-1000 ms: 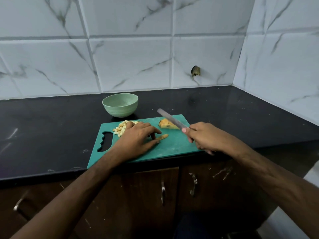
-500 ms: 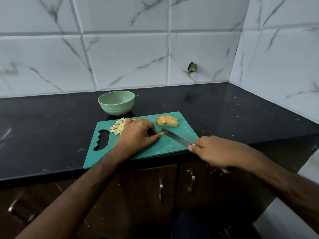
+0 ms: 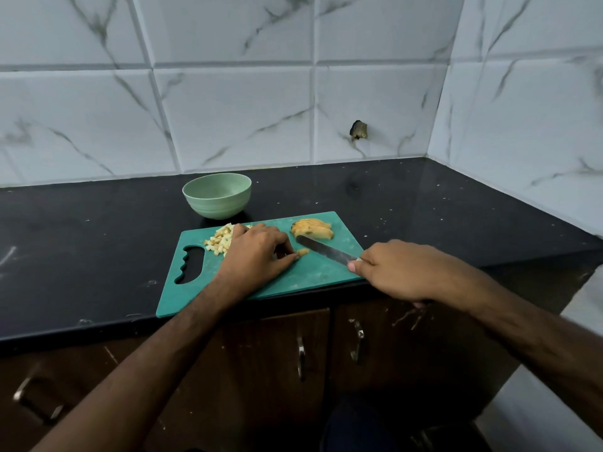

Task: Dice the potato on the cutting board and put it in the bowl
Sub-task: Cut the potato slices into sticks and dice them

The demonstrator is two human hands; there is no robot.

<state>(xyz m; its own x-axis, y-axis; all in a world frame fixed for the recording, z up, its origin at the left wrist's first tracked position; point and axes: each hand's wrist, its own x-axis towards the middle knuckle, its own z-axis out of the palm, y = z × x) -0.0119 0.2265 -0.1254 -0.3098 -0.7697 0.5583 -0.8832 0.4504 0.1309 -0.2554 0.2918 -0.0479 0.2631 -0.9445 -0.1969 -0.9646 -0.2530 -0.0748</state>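
Note:
A teal cutting board lies at the front edge of the black counter. My left hand rests on the board and pinches a thin potato slice under its fingertips. My right hand grips the handle of a knife, whose blade lies low over the board just right of that slice. A stack of sliced potato sits at the board's far right. A pile of diced potato lies behind my left hand. The pale green bowl stands behind the board; I see nothing inside it.
The black counter runs left and right and ends at white marble-tiled walls behind and to the right. Brown cabinet doors with metal handles are below the counter edge. The board's handle cut-out is at its left end.
The knife came down from above the board to lie beside the slice, then shifted a little farther back toward the sliced stack. My left hand stayed on the slice.

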